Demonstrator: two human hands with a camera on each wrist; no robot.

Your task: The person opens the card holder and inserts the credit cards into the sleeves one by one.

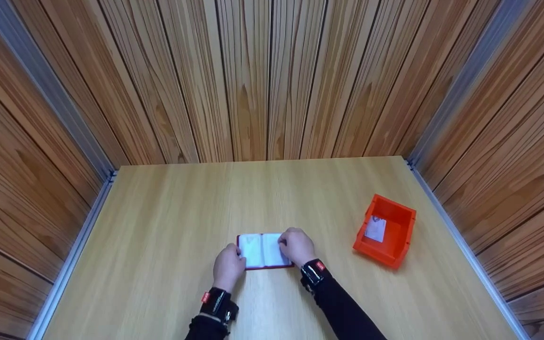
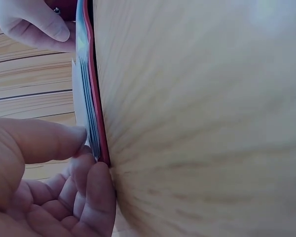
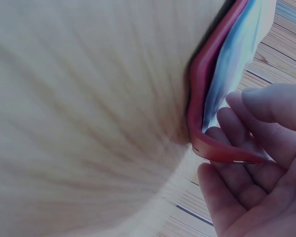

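A small red card holder (image 1: 263, 251) lies spread on the table, with clear and whitish plastic sleeves on both sides of its fold. At its left edge is my left hand (image 1: 229, 267), pinching sleeves and cover between thumb and curled fingers; the stacked sleeve edges (image 2: 91, 108) show in the left wrist view. On the other side, my right hand (image 1: 297, 246) holds the right part near its upper corner. The red cover's end flap (image 3: 227, 152) bends up against its curled fingers in the right wrist view. Exactly what its thumb and forefinger touch is hard to see.
An orange plastic bin (image 1: 406, 236) stands at the right of the table, with a whitish printed card (image 1: 375, 229) inside. Wood-panelled walls (image 1: 248, 80) and metal rails (image 1: 461, 250) border the wooden tabletop (image 1: 168, 212).
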